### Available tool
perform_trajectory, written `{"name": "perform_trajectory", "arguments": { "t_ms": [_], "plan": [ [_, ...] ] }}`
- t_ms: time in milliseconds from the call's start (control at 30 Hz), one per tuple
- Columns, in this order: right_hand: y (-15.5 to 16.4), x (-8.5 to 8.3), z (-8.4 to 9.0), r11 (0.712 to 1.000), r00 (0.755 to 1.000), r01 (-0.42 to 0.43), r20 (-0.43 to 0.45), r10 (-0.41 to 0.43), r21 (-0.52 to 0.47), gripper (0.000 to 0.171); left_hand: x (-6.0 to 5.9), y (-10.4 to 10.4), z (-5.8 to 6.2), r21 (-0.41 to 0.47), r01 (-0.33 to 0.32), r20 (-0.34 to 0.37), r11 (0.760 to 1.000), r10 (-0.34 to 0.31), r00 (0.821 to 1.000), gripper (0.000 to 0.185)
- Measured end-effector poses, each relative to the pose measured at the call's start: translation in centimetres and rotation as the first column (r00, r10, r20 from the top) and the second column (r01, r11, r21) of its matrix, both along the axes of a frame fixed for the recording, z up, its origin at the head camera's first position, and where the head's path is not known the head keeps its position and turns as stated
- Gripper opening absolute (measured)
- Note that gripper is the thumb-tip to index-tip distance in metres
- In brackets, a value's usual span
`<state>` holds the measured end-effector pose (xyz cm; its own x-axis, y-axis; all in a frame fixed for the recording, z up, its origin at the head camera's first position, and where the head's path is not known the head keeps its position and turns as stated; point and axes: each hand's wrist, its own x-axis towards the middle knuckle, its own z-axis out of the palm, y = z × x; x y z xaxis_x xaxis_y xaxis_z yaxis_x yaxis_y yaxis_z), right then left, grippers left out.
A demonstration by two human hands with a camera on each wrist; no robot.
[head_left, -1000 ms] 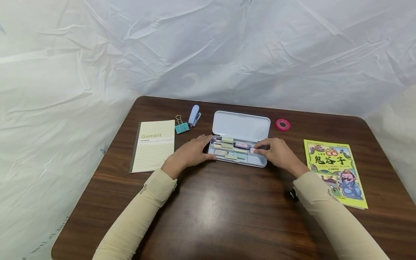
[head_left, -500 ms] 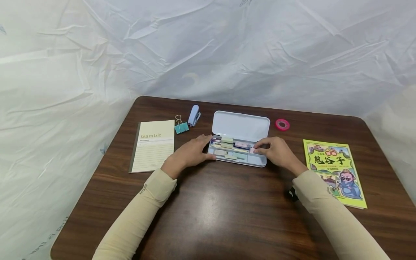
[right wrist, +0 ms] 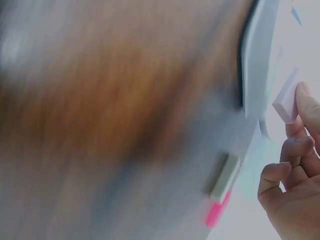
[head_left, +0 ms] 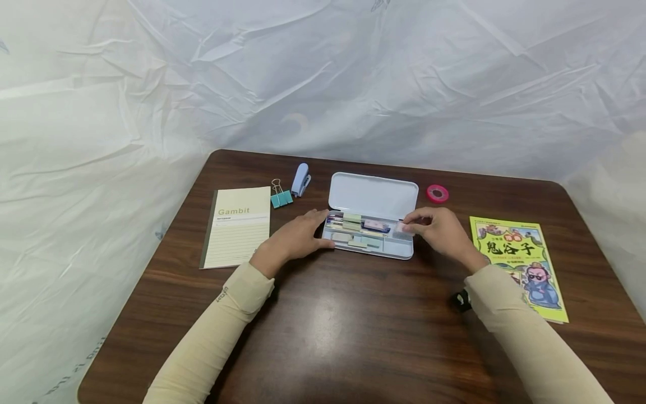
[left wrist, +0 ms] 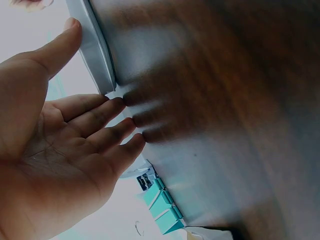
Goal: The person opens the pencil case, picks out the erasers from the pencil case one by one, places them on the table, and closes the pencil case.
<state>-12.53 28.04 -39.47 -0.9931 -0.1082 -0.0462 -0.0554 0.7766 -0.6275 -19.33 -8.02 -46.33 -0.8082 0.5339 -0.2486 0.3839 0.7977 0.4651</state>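
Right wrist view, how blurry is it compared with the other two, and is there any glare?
Right wrist view: heavily motion-smeared; only the right hand pinching a small pale block reads clearly. Left wrist view: mildly soft, dim, the left hand in shade, its fingers mirrored in the glossy table. Head view: sharp, with a soft glare patch on the table near its front middle.

Head view: from above and behind, looking forward and down over the whole table (head_left: 323,336). Wrist views: low, close, blurred, each sharing the pencil case (head_left: 372,196) (left wrist: 95,50) (right wrist: 257,55) rim.
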Motion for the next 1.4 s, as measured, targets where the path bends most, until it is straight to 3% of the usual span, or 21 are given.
{"name": "perform_trajectory", "arguments": {
  "t_ms": [300, 567, 800, 1000, 1400],
  "plan": [
    [5.1, 0.7, 1.5, 0.994, 0.996, 0.082, 0.010, -0.083, 0.074, 0.023, 0.0, 0.0, 0.2, 0.015, 0.002, 0.001, 1.000, -0.002, 1.000, 0.103],
    [8.6, 0.6, 1.3, 0.986, 0.994, 0.062, 0.075, -0.074, 0.152, 0.024, -0.1, -0.3, 0.0, 0.010, -0.002, 0.005, 1.000, 0.002, 1.000, 0.104],
    [9.0, 0.0, 0.4, 0.986, 0.989, 0.073, 0.116, -0.091, 0.148, 0.023, 0.1, -0.7, -0.3, 0.011, -0.006, 0.001, 1.000, 0.006, 1.000, 0.104],
    [8.6, -0.6, -0.2, 0.983, 0.990, 0.090, 0.089, -0.106, 0.161, 0.021, 0.1, -0.7, -0.2, 0.011, 0.000, -0.007, 1.000, 0.000, 1.000, 0.103],
    [8.7, -0.7, -0.4, 0.979, 0.982, 0.115, 0.131, -0.138, 0.171, 0.027, 0.0, -0.3, -0.2, 0.016, 0.009, -0.013, 1.000, -0.009, 1.000, 0.103]
  ]
}}
